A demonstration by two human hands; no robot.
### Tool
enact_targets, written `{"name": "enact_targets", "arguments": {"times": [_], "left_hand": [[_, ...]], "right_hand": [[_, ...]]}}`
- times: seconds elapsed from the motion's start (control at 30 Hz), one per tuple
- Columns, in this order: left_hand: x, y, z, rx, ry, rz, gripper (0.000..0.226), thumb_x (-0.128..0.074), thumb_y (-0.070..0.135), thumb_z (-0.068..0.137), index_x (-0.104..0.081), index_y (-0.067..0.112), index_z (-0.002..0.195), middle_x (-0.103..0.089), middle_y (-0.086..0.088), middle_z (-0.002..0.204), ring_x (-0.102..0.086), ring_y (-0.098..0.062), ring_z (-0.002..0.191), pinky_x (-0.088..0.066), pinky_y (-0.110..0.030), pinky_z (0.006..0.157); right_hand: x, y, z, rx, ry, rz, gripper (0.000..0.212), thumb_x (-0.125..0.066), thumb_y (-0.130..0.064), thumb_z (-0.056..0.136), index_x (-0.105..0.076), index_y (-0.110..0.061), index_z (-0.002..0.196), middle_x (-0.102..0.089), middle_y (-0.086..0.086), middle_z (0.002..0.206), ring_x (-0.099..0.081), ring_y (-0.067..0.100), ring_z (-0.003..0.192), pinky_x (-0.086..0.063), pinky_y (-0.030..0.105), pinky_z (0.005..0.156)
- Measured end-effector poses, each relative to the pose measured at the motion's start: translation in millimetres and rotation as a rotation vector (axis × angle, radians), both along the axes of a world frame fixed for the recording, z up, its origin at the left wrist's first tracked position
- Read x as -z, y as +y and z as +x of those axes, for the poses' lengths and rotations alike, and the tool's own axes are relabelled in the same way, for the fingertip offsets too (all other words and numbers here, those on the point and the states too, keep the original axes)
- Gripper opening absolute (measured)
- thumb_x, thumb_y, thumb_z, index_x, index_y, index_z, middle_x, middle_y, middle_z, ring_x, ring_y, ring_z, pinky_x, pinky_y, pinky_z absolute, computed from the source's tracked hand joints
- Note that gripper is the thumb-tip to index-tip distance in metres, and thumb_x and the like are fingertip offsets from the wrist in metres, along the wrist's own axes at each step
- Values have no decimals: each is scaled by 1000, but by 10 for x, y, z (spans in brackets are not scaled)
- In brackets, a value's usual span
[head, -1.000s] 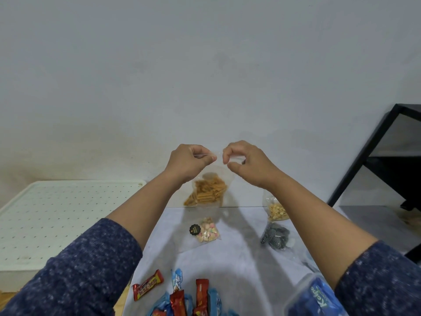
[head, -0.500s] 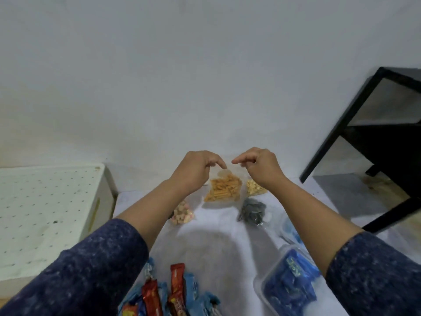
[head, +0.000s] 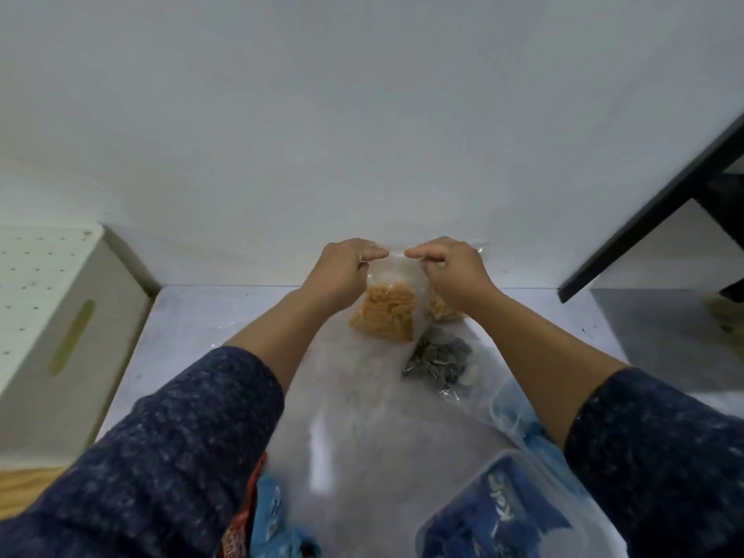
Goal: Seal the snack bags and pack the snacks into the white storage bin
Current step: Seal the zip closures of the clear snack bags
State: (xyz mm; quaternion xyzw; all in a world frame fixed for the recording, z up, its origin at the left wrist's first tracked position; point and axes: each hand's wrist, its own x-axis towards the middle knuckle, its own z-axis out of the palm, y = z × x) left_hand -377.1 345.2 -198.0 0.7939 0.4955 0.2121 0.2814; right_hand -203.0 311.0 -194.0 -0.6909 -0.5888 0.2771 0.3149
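A: Head view, near edge first. Lower right of frame: clear tub (head: 519, 513) holding blue wrapped packets. Lower left, partly under the sleeve: loose red and blue wrapped bars (head: 261, 517) on the table (head: 193, 324).

B: Mid-frame?

A: Small clear bag of dark seeds (head: 439, 362) lying flat, right of centre. Cannot tell whether it is sealed.

B: And the hands?

A: Both at centre frame, above the far part of the table. Left hand (head: 342, 271) and right hand (head: 451, 271) each curled, thumb and forefinger pinched on the top strip of the bag of orange sticks (head: 384, 312). Fingertips near, not touching. Bag hangs upright, contents settled low; whether its base touches the table I cannot tell.

B: Step in hand?

A: Sealing, by my reading. Next calls for pressing the strip shut along its whole width, bag kept upright so nothing spills.

B: Anything behind it?

A: Another clear bag of pale pieces (head: 441, 310), mostly hidden by the right hand.

B: The bin?

A: White storage bin (head: 92, 328), far left, beside the table. Perforated lid on, slot handle in its side. Contents not visible.
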Motion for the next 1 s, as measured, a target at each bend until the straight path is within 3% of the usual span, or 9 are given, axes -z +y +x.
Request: {"name": "enact_targets", "arguments": {"times": [0.2,0.37,0.57,0.7,0.8,0.9,1.0], "left_hand": [[77,141,103,-6,108,35,38,-47,1,90,-62,14,122,-53,-9,134,-47,-21,126,-27,-20,105],[-64,97,86,-5,72,106,35,-52,4,88,-64,18,118,-46,-7,136,-46,-21,125,-28,-17,98],[-296,-238,194,124,23,197,28,-55,11,87,-65,20,112,-38,-3,141,-40,-18,130,-36,-32,104],[-198,-647,363,239,7,121,29,-61,17,82,-66,23,109,-41,2,139,-50,-21,119,-41,-37,102],[-30,-1003,456,341,42,121,38,-71,26,74,-68,16,110,-48,-7,135,-51,-26,119,-42,-34,100],[235,-1288,551,421,43,155,49,-82,28,62,-70,9,105,-57,-19,124,-60,-32,107,-52,-43,89],[421,-1460,751,409,99,99,60,-78,42,68,-63,13,119,-49,-14,136,-47,-29,125,-40,-41,104]], "right_hand": [[-30,95,114,-18,1,6,32,-47,1,90,-70,-11,107,-59,5,117,-55,12,97,-36,-6,65],[-225,-46,227,14,-48,9,36,-48,-1,88,-69,-21,108,-52,1,122,-52,14,110,-36,15,86],[-458,-581,350,129,-73,2,34,-51,-4,89,-66,-22,112,-53,2,125,-54,16,112,-36,18,88],[-383,-1088,393,168,-103,-56,37,-55,-6,88,-62,-26,118,-52,3,127,-53,18,114,-33,18,87],[-255,-1405,454,196,-120,-109,39,-57,-8,89,-59,-26,123,-49,4,133,-50,21,119,-35,20,92],[-90,-1597,557,209,-136,-141,41,-58,-8,88,-58,-25,125,-45,6,135,-47,21,123,-36,26,105],[82,-1668,679,193,-132,-153,41,-59,-4,87,-60,-22,124,-45,8,133,-48,20,122,-35,25,107]]}}
